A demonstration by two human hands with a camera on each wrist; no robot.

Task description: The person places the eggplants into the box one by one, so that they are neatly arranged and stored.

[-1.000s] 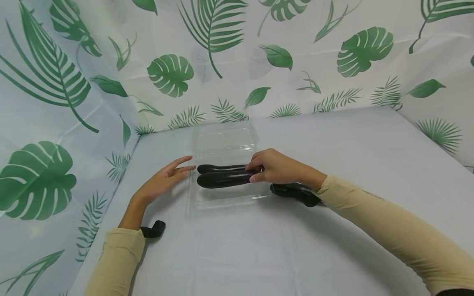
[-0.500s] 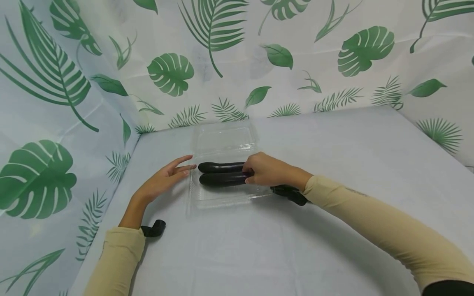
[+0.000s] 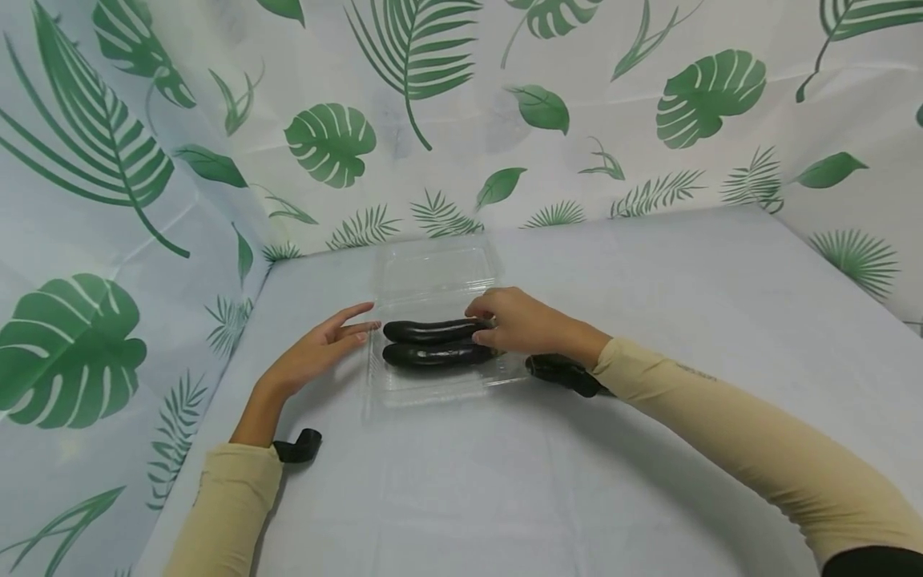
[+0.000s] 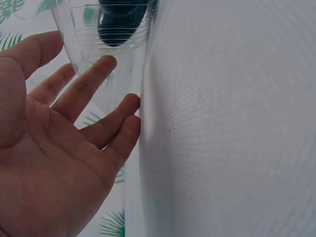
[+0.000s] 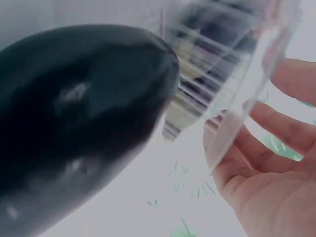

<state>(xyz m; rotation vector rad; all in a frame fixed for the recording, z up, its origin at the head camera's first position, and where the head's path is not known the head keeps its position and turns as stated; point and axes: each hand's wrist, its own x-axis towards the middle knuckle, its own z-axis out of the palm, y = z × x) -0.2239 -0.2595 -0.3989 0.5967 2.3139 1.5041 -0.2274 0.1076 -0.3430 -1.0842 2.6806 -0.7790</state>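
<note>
Two glossy dark eggplants, the far one (image 3: 425,332) and the near one (image 3: 433,355), lie side by side in a clear plastic clamshell box (image 3: 425,394) with its lid folded back. My right hand (image 3: 530,324) hovers over their right ends, thumb and fingers spread apart; in the right wrist view its fingers (image 5: 276,123) are loosely bent beside the box wall with nothing gripped. My left hand (image 3: 317,353) has its fingers extended, tips right at the box's left wall (image 4: 111,29). A third eggplant (image 3: 562,373) lies under my right wrist, large in the right wrist view (image 5: 84,123).
The transparent lid (image 3: 438,271) lies open on the far side of the box, towards the leaf-printed backdrop (image 3: 447,176). A white cloth (image 3: 461,497) covers the table. Another leaf-printed sheet (image 3: 72,336) hangs along the left side.
My right hand has lowered the near eggplant into the box beside the far one and let it go. Its fingers have spread and lifted slightly. My left hand has stayed put.
</note>
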